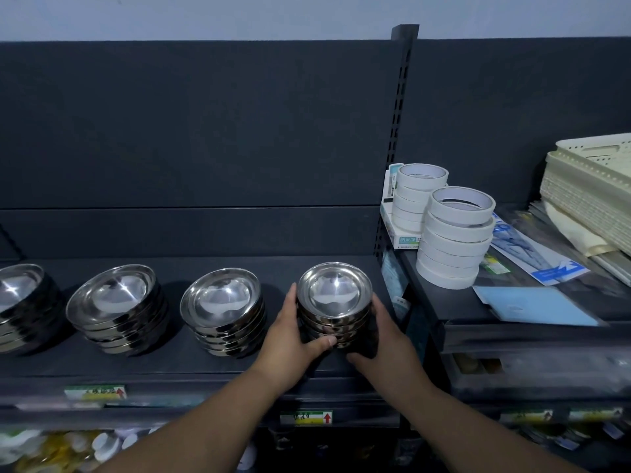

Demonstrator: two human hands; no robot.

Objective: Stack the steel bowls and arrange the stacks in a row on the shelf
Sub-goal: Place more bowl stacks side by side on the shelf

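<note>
Cupping the rightmost stack (334, 303) between left hand (292, 331) and right hand (386, 331), fingers curled round it; best nudged level with the neighbouring stack (223, 310).

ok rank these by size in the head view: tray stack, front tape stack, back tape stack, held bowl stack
1. tray stack
2. front tape stack and held bowl stack: about alike, not ranked
3. back tape stack, partly hidden

Bare forearms (218, 414), bare left hand (290, 332), right hand (387, 339)
</note>
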